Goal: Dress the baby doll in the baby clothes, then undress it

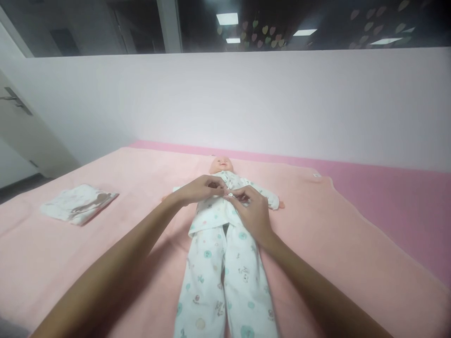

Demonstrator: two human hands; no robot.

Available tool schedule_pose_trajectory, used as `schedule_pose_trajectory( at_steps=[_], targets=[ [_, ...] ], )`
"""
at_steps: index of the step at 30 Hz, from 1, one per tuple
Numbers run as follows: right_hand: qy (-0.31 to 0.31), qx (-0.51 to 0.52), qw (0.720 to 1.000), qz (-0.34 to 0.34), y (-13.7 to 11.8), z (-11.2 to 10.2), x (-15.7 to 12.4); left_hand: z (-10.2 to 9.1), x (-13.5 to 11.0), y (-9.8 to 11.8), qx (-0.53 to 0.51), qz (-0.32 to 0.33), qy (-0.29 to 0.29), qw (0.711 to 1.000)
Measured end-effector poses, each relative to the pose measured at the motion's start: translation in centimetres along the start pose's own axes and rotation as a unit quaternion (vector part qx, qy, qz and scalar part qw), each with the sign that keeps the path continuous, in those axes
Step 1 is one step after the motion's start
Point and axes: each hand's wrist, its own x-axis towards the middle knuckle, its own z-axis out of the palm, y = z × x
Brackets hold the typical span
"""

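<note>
A baby doll (222,165) lies on its back with its head away from me, dressed in a white printed shirt (207,217) and matching pants (204,281). Over the doll's chest, my left hand (207,188) pinches the front edge of the shirt. My right hand (252,206) meets it fingertip to fingertip, pinching the same front edge from the other side. A bit of white cloth shows between the fingertips; whether a button is there I cannot tell. Below the hands the shirt's lower front hangs slightly apart above the pants.
A folded white printed cloth (79,203) lies to the left on the pink blanket (141,188). Darker pink mat (387,211) shows along the right and back. A white wall (246,103) with a window above stands behind, and a door (28,122) is at far left.
</note>
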Motion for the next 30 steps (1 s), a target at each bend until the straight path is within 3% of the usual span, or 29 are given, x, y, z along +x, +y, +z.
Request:
schedule_pose_trajectory(
  at_steps=[13, 18, 25, 30],
  targets=[
    [-0.021, 0.005, 0.999, 0.04, -0.43, -0.17, -0.1, 0.0, -0.14, 0.34, 0.046, -0.02, -0.003, 0.999],
    [-0.02, -0.007, 0.998, 0.055, -0.66, -0.3, 0.05, -0.1, -0.18, 0.43, 0.019, -0.021, -0.015, 0.999],
    [-0.058, -0.009, 0.998, 0.029, -0.95, -0.91, 0.37, -0.21, -0.15, 0.44, 0.02, -0.044, -0.002, 0.999],
    [-0.034, -0.007, 0.999, 0.025, -0.86, -0.68, 0.12, 0.04, -0.01, 0.45, 0.041, -0.029, 0.003, 0.999]
  ],
)
